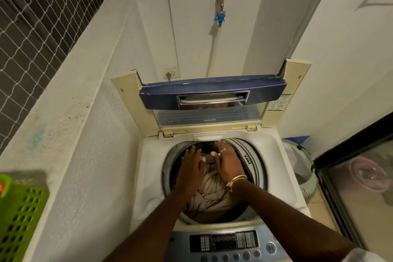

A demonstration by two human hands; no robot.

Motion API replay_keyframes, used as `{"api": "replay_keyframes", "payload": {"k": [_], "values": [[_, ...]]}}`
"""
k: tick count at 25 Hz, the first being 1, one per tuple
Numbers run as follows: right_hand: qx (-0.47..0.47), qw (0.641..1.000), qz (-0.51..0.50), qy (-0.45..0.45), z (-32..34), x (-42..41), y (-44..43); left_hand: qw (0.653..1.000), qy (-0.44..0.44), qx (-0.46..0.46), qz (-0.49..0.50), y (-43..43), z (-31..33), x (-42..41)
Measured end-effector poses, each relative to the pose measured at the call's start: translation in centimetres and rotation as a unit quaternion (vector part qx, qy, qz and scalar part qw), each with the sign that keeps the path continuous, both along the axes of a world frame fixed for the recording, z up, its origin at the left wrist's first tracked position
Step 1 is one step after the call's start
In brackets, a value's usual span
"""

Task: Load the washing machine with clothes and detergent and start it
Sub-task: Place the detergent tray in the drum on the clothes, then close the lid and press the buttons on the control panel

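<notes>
One washer (148, 176) stands with its one lid (212, 93) folded up against the wall. Two hands reach into the drum (253, 155). The left hand (190, 168) and right hand (227, 164) lie side by side, fingers stretched out and apart, palms pressing down on one crumpled beige cloth (208, 189) that fills the drum; neither hand grasps it. Beyond the fingertips sits something dark, possibly a second garment, too shadowed to tell. The right hand wears one ring (221, 151) and one gold bangle (235, 181). One button panel (229, 242) runs along the near edge. One green basket (21, 219) sits on the left ledge (63, 112). One tap (221, 6) and one socket (170, 73) are on the wall.
</notes>
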State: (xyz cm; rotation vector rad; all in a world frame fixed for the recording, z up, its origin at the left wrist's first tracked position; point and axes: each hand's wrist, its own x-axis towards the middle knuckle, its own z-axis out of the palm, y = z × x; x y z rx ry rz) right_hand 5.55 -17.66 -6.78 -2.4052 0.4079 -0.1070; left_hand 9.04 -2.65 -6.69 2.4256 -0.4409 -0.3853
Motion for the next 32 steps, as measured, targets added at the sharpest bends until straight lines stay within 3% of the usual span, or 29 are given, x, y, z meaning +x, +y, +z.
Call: {"api": "replay_keyframes", "payload": {"k": [4,10,20,32], "values": [[-0.167,0.983,0.072,-0.013,2.1,-2.0,0.1,0.981,-0.108,0.128,-0.101,1.5,2.2,-0.9],[-0.247,0.963,0.098,0.029,5.4,-3.5,0.4,0.943,-0.186,0.240,-0.138,2.0,5.4,-1.4],[-0.260,0.959,0.113,-0.016,12.4,-4.0,-1.4,0.942,-0.225,0.223,-0.113,0.4,12.3,-2.6],[-0.335,0.929,0.148,-0.049,18.2,-5.0,-5.5,0.925,-0.284,0.225,-0.115,-2.8,18.0,-5.4]]}}
